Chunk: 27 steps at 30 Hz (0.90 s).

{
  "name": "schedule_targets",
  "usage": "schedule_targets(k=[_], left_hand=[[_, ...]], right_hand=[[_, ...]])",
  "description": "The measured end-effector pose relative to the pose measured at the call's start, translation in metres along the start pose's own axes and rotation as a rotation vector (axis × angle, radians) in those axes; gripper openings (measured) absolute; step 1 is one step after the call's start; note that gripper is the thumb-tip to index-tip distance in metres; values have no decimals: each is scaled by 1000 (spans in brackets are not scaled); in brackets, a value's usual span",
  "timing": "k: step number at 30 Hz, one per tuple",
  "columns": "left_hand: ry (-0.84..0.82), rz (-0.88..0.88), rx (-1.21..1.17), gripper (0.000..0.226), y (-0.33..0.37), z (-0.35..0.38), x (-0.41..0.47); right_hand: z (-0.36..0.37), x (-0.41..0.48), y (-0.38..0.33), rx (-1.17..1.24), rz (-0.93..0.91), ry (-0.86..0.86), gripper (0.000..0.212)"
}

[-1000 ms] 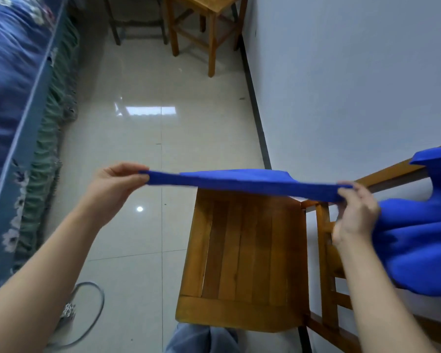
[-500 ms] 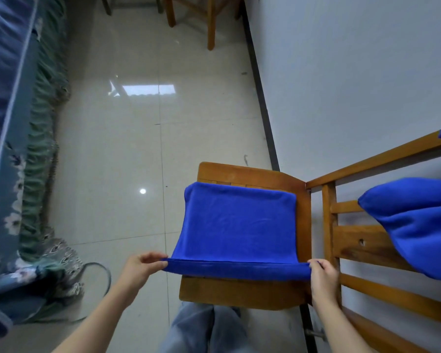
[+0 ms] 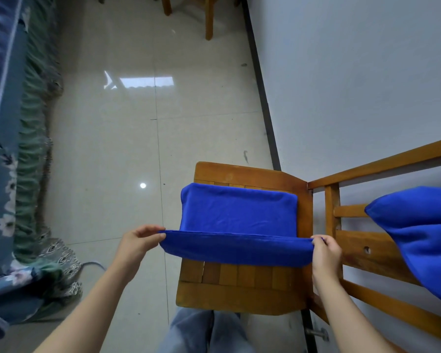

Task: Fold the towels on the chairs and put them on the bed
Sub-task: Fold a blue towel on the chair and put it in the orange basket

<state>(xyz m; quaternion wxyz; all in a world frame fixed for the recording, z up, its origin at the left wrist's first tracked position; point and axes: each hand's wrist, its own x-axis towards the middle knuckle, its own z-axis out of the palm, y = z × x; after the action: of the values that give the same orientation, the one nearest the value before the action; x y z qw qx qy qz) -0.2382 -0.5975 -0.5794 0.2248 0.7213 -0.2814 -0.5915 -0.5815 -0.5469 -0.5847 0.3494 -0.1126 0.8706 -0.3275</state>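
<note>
A blue towel (image 3: 237, 215) lies partly on the seat of a wooden chair (image 3: 239, 294). Its near edge is lifted off the seat and sags between my hands. My left hand (image 3: 138, 242) pinches the near left corner. My right hand (image 3: 325, 253) pinches the near right corner, beside the chair's backrest. A second blue towel (image 3: 418, 238) hangs over the backrest rails at the right. The bed (image 3: 3, 154), with its blue flowered cover and green frill, runs along the left edge.
A white wall (image 3: 354, 85) stands close behind the chair at the right. Tiled floor (image 3: 117, 149) lies between bed and chair. Legs of other wooden furniture (image 3: 208, 19) show at the top. A grey cable (image 3: 93, 263) lies on the floor by the bed. My knees (image 3: 204, 332) are under the chair's front.
The towel, held stretched in the air a second ago, has come down onto the seat. Both hands moved nearer to me and have since lifted the near edge slightly.
</note>
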Motion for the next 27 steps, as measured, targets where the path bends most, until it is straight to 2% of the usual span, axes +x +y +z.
schedule_targets(k=[9, 23, 25, 27], left_hand=[[54, 28, -106, 14, 29, 23, 48], [248, -14, -26, 23, 28, 67, 122], [255, 26, 42, 33, 24, 72, 128], [208, 103, 303, 48, 16, 78, 126]], right_hand=[[33, 44, -21, 27, 21, 48, 13], [74, 104, -7, -245, -43, 0, 23], [77, 105, -9, -259, -38, 23, 30], [78, 99, -6, -329, -39, 30, 38]])
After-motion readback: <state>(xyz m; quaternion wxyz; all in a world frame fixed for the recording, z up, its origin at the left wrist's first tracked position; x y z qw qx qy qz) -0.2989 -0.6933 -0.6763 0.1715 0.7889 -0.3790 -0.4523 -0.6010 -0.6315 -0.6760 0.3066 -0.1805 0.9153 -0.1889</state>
